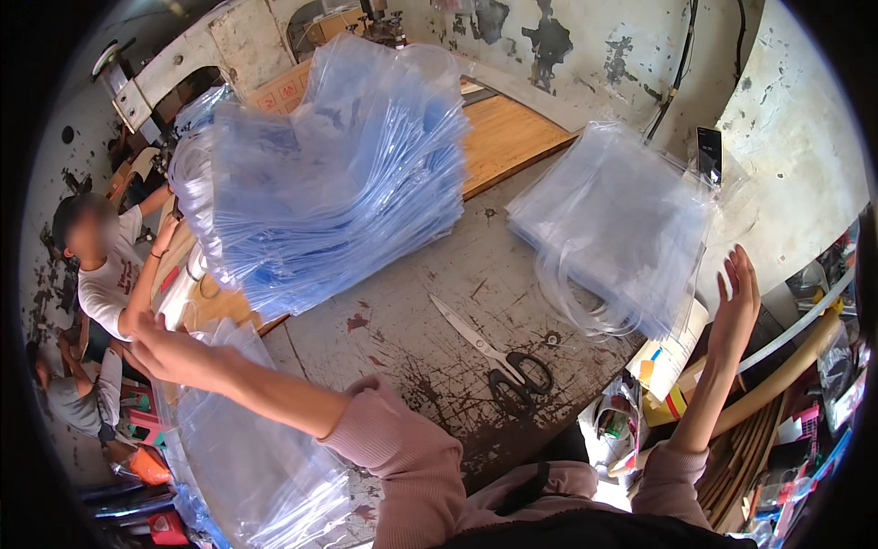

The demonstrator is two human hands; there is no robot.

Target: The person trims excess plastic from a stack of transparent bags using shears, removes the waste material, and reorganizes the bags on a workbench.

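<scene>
My left hand (174,352) reaches out over the left side of the table with its fingers stretched out, and nothing shows in it. Under and beside that forearm lies a stack of clear plastic bags (247,448). My right hand (734,297) is raised at the table's right edge, fingers apart and holding nothing. Next to it sits a smaller pile of clear plastic bags with loop handles (622,220). Scissors (476,340) with black handles lie on the worn table between my arms. A tall, slumping heap of bluish clear bags (338,201) stands at the far left.
A brown wooden board (512,137) lies under the big heap. A phone (709,156) leans against the far-right wall. Rolls, tubes and clutter (786,384) crowd the right side. Another person (110,265) works at the far left, with a further person (82,393) nearer.
</scene>
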